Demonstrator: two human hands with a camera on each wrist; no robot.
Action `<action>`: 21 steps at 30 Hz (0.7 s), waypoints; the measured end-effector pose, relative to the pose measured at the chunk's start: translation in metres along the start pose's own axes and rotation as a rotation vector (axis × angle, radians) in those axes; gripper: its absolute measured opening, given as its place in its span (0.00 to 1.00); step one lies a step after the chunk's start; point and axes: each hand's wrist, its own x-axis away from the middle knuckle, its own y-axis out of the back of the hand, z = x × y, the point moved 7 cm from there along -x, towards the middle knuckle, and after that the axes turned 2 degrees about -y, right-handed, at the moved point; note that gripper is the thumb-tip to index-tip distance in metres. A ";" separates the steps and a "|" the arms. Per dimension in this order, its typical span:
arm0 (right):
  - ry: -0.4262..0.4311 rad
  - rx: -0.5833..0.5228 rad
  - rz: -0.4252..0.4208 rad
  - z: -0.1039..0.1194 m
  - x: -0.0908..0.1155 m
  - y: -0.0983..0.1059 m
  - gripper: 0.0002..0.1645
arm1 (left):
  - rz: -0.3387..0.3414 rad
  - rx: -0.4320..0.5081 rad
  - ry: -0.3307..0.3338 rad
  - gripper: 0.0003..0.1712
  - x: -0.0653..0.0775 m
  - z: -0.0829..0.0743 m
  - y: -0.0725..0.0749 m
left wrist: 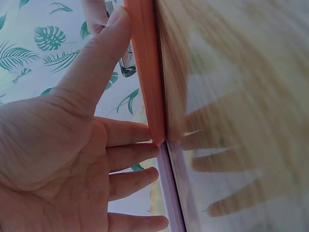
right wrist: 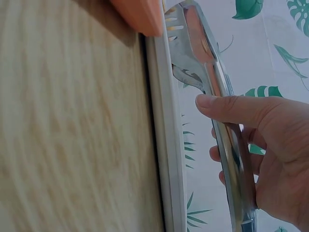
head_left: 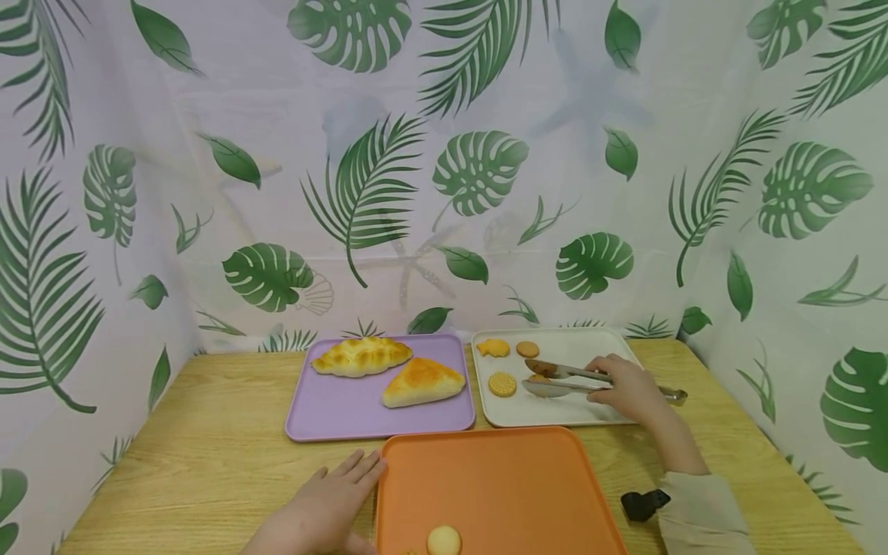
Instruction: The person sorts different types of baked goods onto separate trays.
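Observation:
In the head view my right hand (head_left: 630, 391) grips metal tongs (head_left: 572, 388) over the cream tray (head_left: 590, 415). The tongs' ends are spread around a small brown cookie (head_left: 539, 379), partly hidden by them; whether they touch it I cannot tell. Thumb and curled fingers clasp the tongs' arms in the right wrist view. Near them lie a round cookie (head_left: 502, 384), a fish-shaped cookie (head_left: 493, 348) and an oval cookie (head_left: 527, 349). My left hand (head_left: 322, 505) rests with extended fingers at the left edge of the orange tray (head_left: 499, 478), which bears a pale round cookie (head_left: 444, 541).
A purple tray (head_left: 333, 420) at the back left holds a braided bread (head_left: 362, 358) and a triangular bread (head_left: 425, 383). All the trays sit close together on a wooden table (head_left: 208, 447). Leaf-printed cloth (head_left: 388, 308) stands behind and along both sides.

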 end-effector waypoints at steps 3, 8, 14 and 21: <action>-0.011 0.003 0.003 -0.001 -0.001 -0.003 0.22 | -0.002 -0.005 -0.002 0.59 0.000 0.000 0.000; -0.026 0.001 0.011 0.000 -0.001 -0.005 0.26 | -0.005 -0.005 -0.004 0.59 0.000 0.001 -0.001; -0.052 -0.002 0.018 0.004 0.007 0.009 0.31 | 0.002 0.001 -0.005 0.59 0.001 0.001 -0.002; -0.057 -0.033 0.010 0.018 0.019 0.038 0.34 | -0.004 0.007 -0.008 0.61 0.001 0.002 0.000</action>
